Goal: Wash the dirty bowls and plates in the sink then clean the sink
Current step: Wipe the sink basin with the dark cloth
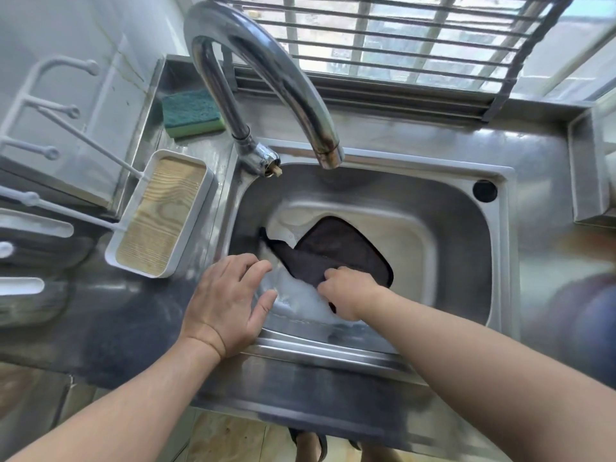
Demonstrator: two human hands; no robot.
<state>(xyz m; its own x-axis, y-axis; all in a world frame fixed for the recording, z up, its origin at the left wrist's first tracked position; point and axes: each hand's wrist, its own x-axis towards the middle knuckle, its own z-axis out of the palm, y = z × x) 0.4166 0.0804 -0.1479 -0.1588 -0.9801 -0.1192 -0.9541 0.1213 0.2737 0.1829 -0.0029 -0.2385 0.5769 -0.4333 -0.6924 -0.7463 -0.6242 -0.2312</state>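
1 hand grips the dark cloth in the sink.

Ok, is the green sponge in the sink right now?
No, the green sponge lies on the counter behind the faucet, outside the sink.

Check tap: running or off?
Off. No stream falls from the tap spout into the sink.

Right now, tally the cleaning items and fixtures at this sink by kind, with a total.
Dark cloths: 1, in the sink, gripped by the right hand
Green sponges: 1, on the counter behind the faucet
Faucets: 1
White trays with a wood-grain insert: 1
Total: 4
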